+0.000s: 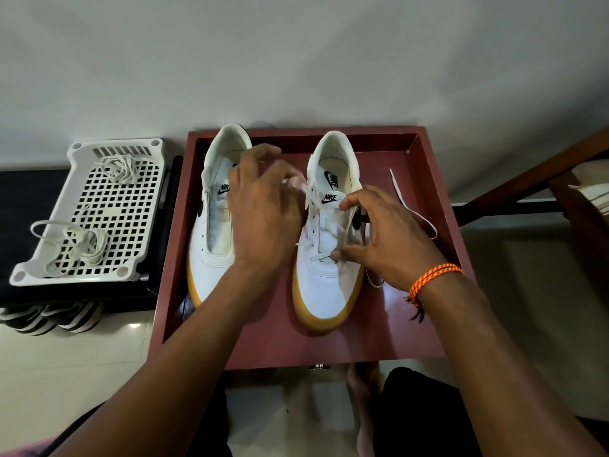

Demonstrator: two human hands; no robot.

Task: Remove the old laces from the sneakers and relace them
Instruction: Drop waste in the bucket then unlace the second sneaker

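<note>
Over the right-hand white gum-soled sneaker (pixel 324 258), lying toe-near, heel-far, the left hand (pixel 263 219) pinches the flat white lace (pixel 308 189) up and left, while the right hand (pixel 385 239) pinches its eyelet edge.

White sneakers (pixel 273 206) in tray, half-laced.

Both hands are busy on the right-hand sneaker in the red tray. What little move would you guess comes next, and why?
Probably the left hand pulls its lace end taut across the right sneaker, while the right hand steadies the eyelet side. Only the lowest eyelets look laced, and slack lace trails over the tray. The left sneaker shows no lace.
</note>
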